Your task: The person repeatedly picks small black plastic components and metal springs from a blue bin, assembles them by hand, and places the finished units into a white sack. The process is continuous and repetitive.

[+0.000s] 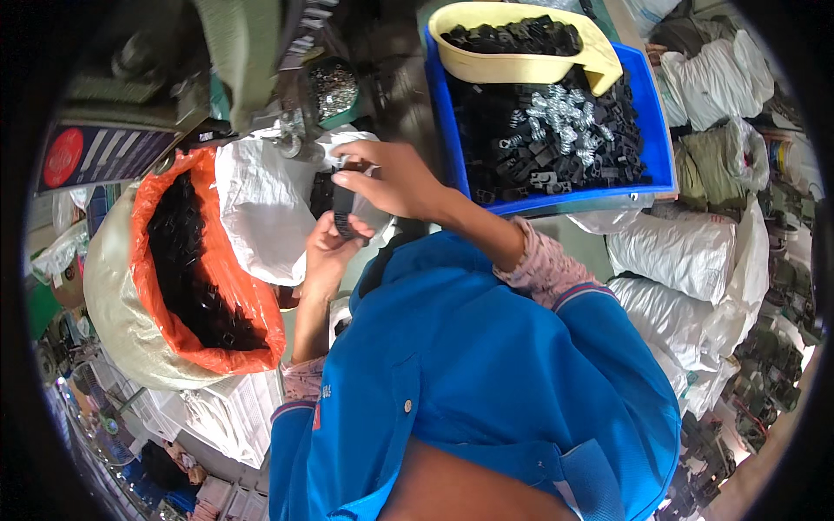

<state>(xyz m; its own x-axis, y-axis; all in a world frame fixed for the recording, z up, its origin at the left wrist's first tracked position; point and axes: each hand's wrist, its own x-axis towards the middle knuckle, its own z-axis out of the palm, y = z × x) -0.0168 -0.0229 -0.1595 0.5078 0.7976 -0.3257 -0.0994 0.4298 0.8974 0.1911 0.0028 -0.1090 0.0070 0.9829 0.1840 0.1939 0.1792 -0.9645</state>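
My left hand (327,252) is closed around the lower end of a black ribbed plastic piece (342,207), held upright in front of my chest. Bent over the top of that piece is my right hand (398,180), its fingers pinched together. Something small and silvery shows at its fingertips, too small to name. Just left of the hands, a white sack (261,204) lies against an orange-lined bag (271,317) filled with black plastic parts (195,260). To the right, a blue bin (539,201) holds more black parts and a heap of shiny metal pieces (565,123).
A yellow scoop-shaped tray (512,68) of black parts rests on the bin's far side. A green container (341,108) of small metal bits stands beyond my hands, beside a machine (248,52). Stuffed white sacks (678,252) line the right; white crates (234,417) stand at lower left.
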